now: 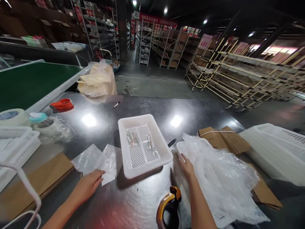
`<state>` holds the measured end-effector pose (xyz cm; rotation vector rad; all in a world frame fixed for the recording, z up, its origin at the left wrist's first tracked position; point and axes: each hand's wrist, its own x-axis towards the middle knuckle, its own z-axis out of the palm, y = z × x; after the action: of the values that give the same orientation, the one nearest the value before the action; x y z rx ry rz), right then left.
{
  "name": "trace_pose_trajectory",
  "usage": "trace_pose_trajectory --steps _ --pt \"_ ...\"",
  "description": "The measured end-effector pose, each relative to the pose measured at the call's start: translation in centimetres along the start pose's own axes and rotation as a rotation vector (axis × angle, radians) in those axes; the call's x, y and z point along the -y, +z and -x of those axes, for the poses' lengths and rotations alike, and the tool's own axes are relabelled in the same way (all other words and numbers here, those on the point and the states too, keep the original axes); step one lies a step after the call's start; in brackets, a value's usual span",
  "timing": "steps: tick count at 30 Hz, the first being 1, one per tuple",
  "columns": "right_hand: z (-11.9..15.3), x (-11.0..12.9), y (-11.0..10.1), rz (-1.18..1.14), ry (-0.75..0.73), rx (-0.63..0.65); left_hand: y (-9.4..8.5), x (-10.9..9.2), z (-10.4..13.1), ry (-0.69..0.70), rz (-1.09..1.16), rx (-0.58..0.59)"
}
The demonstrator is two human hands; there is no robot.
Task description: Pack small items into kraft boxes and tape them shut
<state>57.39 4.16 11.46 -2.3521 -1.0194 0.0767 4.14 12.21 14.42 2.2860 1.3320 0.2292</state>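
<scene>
A white plastic basket (122, 136) stands at the middle of the dark table, with a few small clear packets (151, 143) of slim items inside. My left hand (91, 183) touches the lower edge of bubble-wrap pouches (109, 159) and a white slip (107, 179), its fingers bent together. On the right, my right hand (186, 166) is at the left rim of another white basket, heaped with clear bubble wrap (219, 175); its fingertips meet the rim and wrap, and whether they grip is unclear. Between my forearms lies a yellow-and-black tape dispenser (164, 206).
Flat cardboard (43, 178) lies at left, near a white tray (21, 159), tape rolls (14, 117) and a red dispenser (62, 105). A black marker (172, 142) touches the basket's right side. Folded boxes (224, 140) and stacked white baskets (276, 149) are at right.
</scene>
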Motion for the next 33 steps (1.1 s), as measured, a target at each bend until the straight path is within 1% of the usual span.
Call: trace_pose_trajectory --steps 2,4,6,8,10,12,13,15,16,17,18,20,22,23,24,25,26,27,28,30,32,33 --pt "0.3 0.5 0.0 -0.033 0.004 -0.025 0.4 -0.6 0.1 0.043 0.020 -0.008" --pt "0.7 0.9 -0.5 -0.064 0.020 -0.101 0.7 -0.9 0.4 0.066 0.027 -0.021" --pt "1.0 1.3 -1.7 -0.093 0.024 -0.191 0.7 -1.0 1.0 0.073 0.037 -0.036" --pt "1.4 2.1 -3.5 -0.115 0.007 -0.281 0.4 -1.0 1.7 0.073 0.052 -0.042" --pt "2.0 3.6 -5.8 -0.159 -0.029 -0.414 0.0 -1.4 2.3 0.070 0.077 -0.049" --pt "3.1 6.1 -8.4 -0.288 -0.052 -0.534 -0.5 -2.4 2.6 0.082 0.126 -0.054" --pt "4.0 7.6 -9.6 -0.387 -0.048 -0.557 -0.7 -3.1 2.7 0.086 0.166 -0.057" --pt "6.2 10.8 -11.8 -0.606 -0.010 -0.463 -1.1 -5.1 2.6 0.077 0.289 -0.043" --pt "7.5 12.4 -12.6 -0.684 -0.002 -0.384 -1.3 -6.3 2.5 0.055 0.376 -0.027" --pt "8.9 13.9 -13.1 -0.760 -0.004 -0.273 -1.4 -7.5 2.3 0.022 0.484 -0.006" --pt "10.4 15.4 -13.4 -0.831 -0.004 -0.122 -1.4 -8.8 2.0 -0.016 0.617 0.019" --pt "13.0 17.8 -13.4 -0.976 -0.002 0.258 -1.5 -11.3 1.5 -0.083 0.947 0.069" --pt "14.9 19.6 -12.7 -1.083 0.006 0.636 -1.9 -13.4 1.1 -0.092 1.270 0.138" --pt "15.5 20.4 -12.3 -1.105 0.007 0.774 -2.2 -14.2 1.0 -0.085 1.394 0.189" --pt "16.0 21.0 -11.8 -1.110 0.005 0.868 -2.5 -14.8 1.0 -0.078 1.489 0.257" --pt "16.1 21.5 -11.3 -1.102 0.005 0.917 -2.9 -15.2 1.2 -0.083 1.552 0.329" --pt "16.1 21.9 -10.9 -1.084 0.007 0.929 -3.3 -15.4 1.5 -0.097 1.591 0.396" --pt "16.0 22.1 -10.5 -1.066 0.009 0.909 -3.6 -15.4 1.9 -0.118 1.611 0.452" --pt "15.7 22.1 -10.1 -1.049 0.012 0.870 -3.8 -15.3 2.4 -0.148 1.614 0.483" --pt "15.1 22.0 -9.3 -1.025 0.021 0.789 -4.1 -14.7 3.3 -0.216 1.598 0.465" --pt "14.5 21.5 -8.4 -1.005 0.050 0.763 -4.2 -14.0 4.0 -0.272 1.577 0.381" --pt "14.3 21.3 -7.9 -0.994 0.074 0.772 -4.2 -13.6 4.2 -0.299 1.576 0.314"
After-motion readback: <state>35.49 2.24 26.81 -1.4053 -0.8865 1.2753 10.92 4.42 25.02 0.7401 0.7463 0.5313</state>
